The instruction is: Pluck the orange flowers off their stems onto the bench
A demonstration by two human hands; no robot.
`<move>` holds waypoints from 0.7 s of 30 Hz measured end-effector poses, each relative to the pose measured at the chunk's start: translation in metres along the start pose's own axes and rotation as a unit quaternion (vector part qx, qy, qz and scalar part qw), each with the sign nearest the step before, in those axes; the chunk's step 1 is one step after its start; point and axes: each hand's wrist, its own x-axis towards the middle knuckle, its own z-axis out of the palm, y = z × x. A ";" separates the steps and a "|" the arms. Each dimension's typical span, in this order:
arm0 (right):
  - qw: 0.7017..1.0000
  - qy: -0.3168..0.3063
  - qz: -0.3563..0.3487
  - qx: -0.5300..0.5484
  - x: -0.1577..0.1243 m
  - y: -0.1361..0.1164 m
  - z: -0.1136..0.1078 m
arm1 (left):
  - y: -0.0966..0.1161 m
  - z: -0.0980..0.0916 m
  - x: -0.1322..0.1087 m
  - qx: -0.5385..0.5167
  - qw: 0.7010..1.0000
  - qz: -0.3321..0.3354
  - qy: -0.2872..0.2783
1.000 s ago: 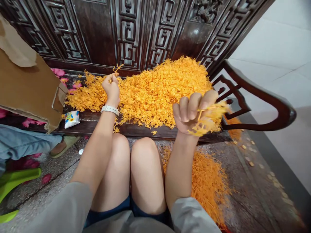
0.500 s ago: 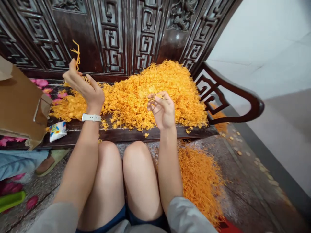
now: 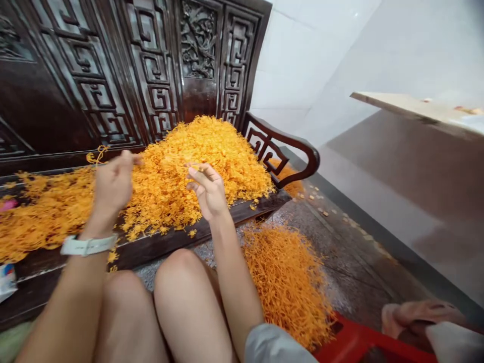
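The left hand (image 3: 113, 184) pinches a curled orange strand (image 3: 97, 155) above the heaped orange strands (image 3: 196, 156) on the dark wooden counter (image 3: 159, 249); the right hand (image 3: 207, 191) hangs half-open, too fine to tell if it holds a wisp

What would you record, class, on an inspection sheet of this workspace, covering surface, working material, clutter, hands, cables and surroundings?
Surface: dark carved wooden bench, its seat heaped.
Working material: orange strands on the seat; second pile on the floor.
Clutter: small printed packet at the seat's edge; crumbs on the floor.
Hands: left hand, wearing a white watch, and right hand both above the heap; any grip is unclear.
Cables: nothing seen.
Surroundings: white tiled wall, red plastic stool, pale board.
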 end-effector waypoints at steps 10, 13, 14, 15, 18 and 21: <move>0.997 -0.022 -0.037 -0.067 0.011 0.021 -0.003 | 0.011 0.085 -0.014 -0.079 0.995 0.019 0.054; 0.960 -0.231 -0.048 -0.149 0.001 0.010 0.010 | -0.008 0.069 -0.001 -0.122 0.988 -0.060 0.067; 0.911 -0.379 -0.020 -0.164 -0.005 0.006 0.018 | -0.015 0.062 0.005 -0.118 0.985 -0.087 0.088; 0.822 -0.548 0.022 -0.156 -0.013 0.003 0.027 | -0.021 0.054 0.011 -0.105 0.981 -0.112 0.115; 0.543 -0.831 0.119 0.004 -0.036 0.000 0.048 | -0.030 0.032 0.024 -0.077 0.969 -0.167 0.166; 0.765 -0.632 0.097 0.084 -0.037 0.003 0.041 | -0.023 0.020 0.024 -0.110 0.969 -0.166 0.150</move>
